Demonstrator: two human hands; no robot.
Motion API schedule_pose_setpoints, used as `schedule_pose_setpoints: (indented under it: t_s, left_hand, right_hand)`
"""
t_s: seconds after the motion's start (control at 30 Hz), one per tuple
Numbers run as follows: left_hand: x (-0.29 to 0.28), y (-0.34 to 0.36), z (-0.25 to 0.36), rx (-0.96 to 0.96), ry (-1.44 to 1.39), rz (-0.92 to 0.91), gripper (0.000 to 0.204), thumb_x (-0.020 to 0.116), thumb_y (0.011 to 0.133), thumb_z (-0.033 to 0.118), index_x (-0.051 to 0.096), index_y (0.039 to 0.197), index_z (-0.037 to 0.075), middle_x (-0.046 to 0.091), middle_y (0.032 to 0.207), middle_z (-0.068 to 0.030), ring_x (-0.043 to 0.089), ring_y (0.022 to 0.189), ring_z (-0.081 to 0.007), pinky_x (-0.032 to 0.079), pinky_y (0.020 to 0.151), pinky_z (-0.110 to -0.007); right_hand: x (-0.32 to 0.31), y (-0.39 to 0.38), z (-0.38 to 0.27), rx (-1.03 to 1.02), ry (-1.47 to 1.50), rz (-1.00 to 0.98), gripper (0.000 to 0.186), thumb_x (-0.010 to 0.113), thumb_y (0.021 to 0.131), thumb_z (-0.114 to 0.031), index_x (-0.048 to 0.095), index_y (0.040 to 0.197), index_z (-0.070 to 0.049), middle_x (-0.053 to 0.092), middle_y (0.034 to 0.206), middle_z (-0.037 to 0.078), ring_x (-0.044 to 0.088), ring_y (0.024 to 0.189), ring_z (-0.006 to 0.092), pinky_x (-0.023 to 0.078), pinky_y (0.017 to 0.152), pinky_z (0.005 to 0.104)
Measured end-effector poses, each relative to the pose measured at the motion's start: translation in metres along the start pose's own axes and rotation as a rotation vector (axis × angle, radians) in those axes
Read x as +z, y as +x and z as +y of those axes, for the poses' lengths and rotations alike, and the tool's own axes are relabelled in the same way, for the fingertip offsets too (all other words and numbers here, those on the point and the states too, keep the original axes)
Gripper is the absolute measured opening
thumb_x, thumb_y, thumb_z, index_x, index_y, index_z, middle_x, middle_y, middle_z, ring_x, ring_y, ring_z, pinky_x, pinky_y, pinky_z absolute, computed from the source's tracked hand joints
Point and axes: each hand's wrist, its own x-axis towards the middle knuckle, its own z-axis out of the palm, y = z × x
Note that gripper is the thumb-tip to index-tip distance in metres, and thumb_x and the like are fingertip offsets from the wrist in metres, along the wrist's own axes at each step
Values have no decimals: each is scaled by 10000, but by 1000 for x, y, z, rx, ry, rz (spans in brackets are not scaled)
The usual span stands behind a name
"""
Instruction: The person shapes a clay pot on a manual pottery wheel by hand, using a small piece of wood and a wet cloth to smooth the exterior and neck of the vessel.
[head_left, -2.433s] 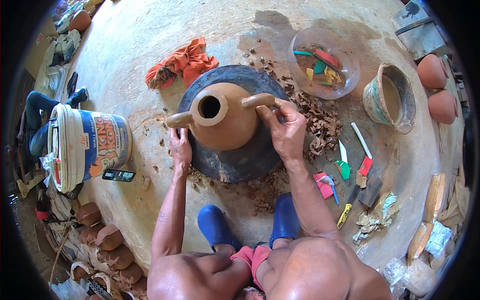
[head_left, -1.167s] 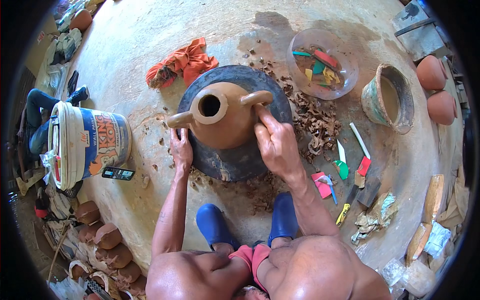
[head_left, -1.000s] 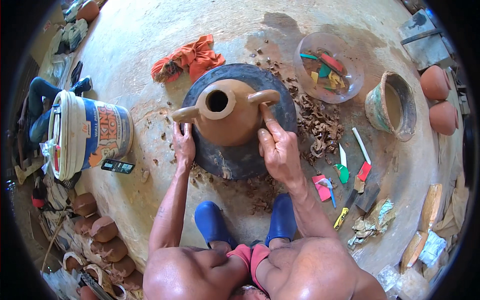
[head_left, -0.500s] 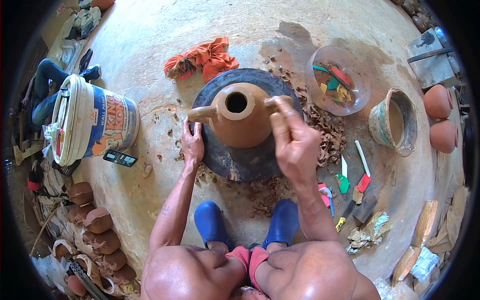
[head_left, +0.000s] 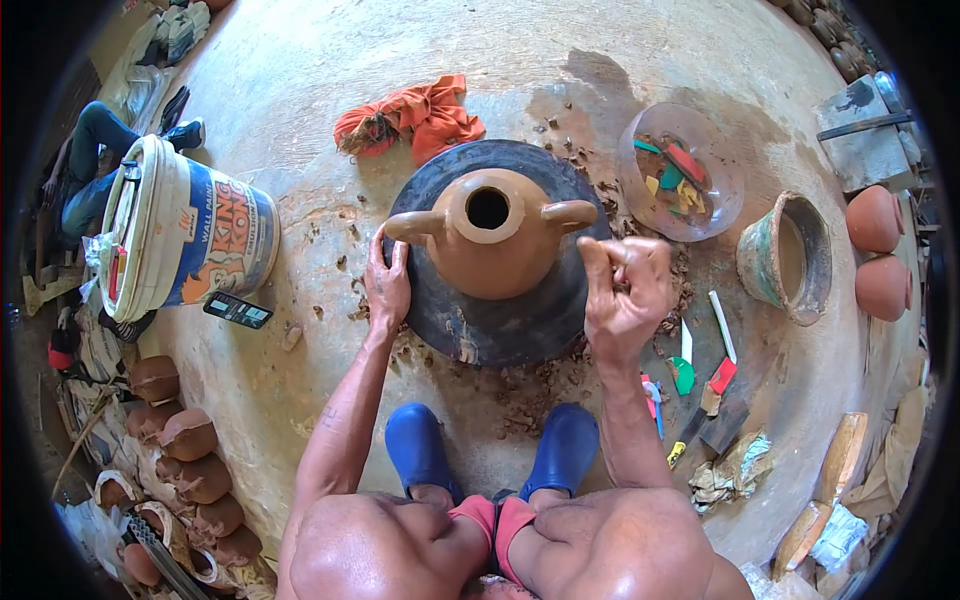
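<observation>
A brown clay pot [head_left: 500,262] with a round open mouth and two looped handles stands on a dark round turntable [head_left: 470,345]. My left hand [head_left: 388,285] is at the turntable's left edge, its fingers stretched and apart. Its fingertips reach up just beneath the pot's left handle [head_left: 412,224]; whether they touch it I cannot tell. Raised apart from the pot, my right hand [head_left: 628,300] is below and right of the right handle [head_left: 568,214]. Its fingers are curled with the thumb against them, and anything small in them is hidden.
A clear plastic basin [head_left: 728,190] with coloured scraps and a worn bucket [head_left: 765,255] stand right. Scraping tools [head_left: 722,375] and clay shavings lie nearby. An orange cloth [head_left: 440,115] is behind the turntable. Left are a paint bucket [head_left: 235,235], a phone [head_left: 238,310] and several clay pots [head_left: 190,435].
My right hand has come off the right handle, moving down and right, and its fingers have curled in. The left hand has stayed by the left handle.
</observation>
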Motion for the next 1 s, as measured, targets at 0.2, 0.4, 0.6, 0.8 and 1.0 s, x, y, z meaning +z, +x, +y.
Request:
schedule_pose_setpoints:
  t_s: [0.2, 0.4, 0.6, 0.8, 1.0]
  left_hand:
    - [-1, -3, -1, 17, 30, 27, 510, 623, 1095, 293, 551, 1512, 7, 662, 1443, -245, 629, 1361, -369, 476, 1138, -445]
    - [0, -4, -1, -6, -9, 16, 511, 625, 1095, 289, 543, 1525, 25, 674, 1428, -249, 640, 1351, -374, 485, 1129, -450]
    - [-1, -2, -3, 9, -40, 0, 511, 619, 1098, 291, 541, 1525, 22, 683, 1415, -249, 649, 1338, -354, 484, 1128, -441]
    - [-3, 7, 5, 1, -25, -40, 522, 624, 1093, 302, 543, 1530, 28, 664, 1444, -242, 632, 1361, -345, 480, 1137, -428]
    - [-7, 14, 3, -9, 86, -62, 550, 632, 1086, 326, 538, 1539, 30, 661, 1448, -235, 626, 1364, -365, 477, 1147, -439]
  right_hand:
    - [35, 17, -4, 90, -12, -20, 497, 904, 859, -242, 698, 1245, -7, 636, 1307, 206, 607, 1241, 391, 472, 1082, 499]
    - [52, 31, -12, 103, -91, 81, 270, 860, 847, -194, 714, 980, -10, 703, 1213, 171, 645, 1105, 377, 507, 993, 492]
    - [58, 24, -11, 144, -17, 85, 296, 858, 867, -187, 730, 1071, -15, 695, 1247, 161, 644, 1134, 366, 510, 1007, 479]
    - [34, 13, 24, 22, 179, 8, 644, 914, 874, -209, 645, 1431, -31, 681, 1367, 154, 628, 1295, 343, 495, 1119, 462]
    - [13, 3, 30, -165, 64, 106, 418, 879, 908, -159, 743, 1288, -48, 727, 1242, 117, 683, 1176, 341, 548, 1025, 432]
